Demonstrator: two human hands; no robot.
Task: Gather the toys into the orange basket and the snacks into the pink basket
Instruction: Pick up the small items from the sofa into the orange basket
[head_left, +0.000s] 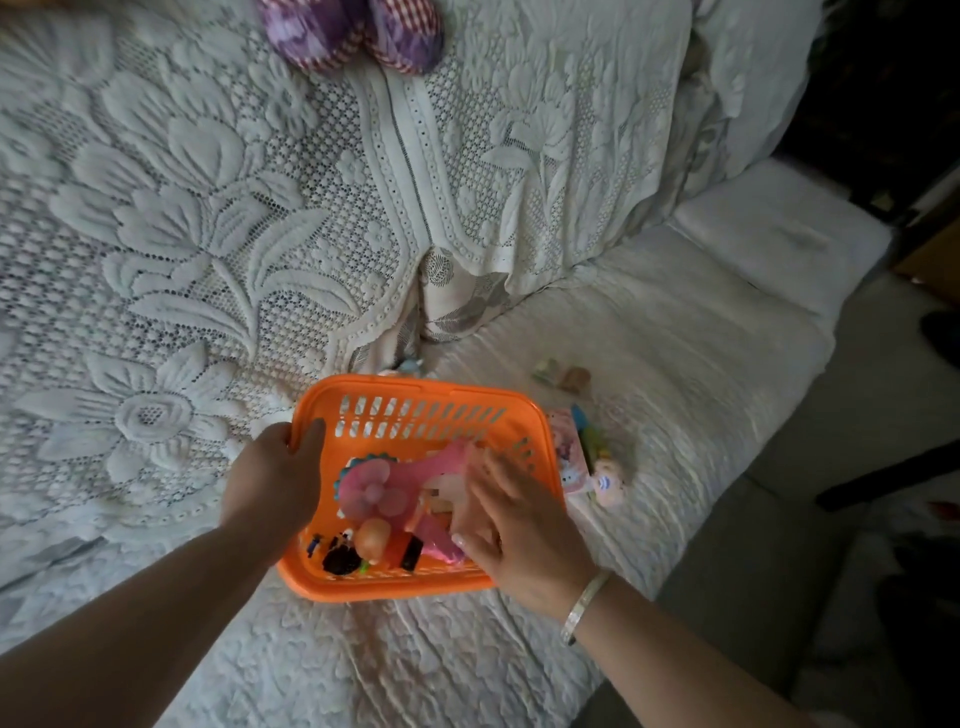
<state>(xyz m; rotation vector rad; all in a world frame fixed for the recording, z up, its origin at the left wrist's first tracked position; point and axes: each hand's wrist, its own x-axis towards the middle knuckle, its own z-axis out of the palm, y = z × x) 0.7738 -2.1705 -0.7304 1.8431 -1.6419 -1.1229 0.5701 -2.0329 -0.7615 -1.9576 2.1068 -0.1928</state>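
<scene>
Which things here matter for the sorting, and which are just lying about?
Job: orange slotted plastic basket; pink flower-shaped toy fan inside it; left hand gripping its rim; right hand; small pink toys and two small blocks on the bed.
Lying about: purple patterned slippers; white lace bedspread.

Single head-worn wide-angle view, looking forward and steeply down from close above the near edge of the bed, floor at right

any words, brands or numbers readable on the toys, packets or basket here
None can be read.
Flat packet right of the orange basket: cartoon print only, any lettering blurred.
Small wrapped pieces further back: too small to read.
Black toy bits in the basket: too dark and small to tell.
</scene>
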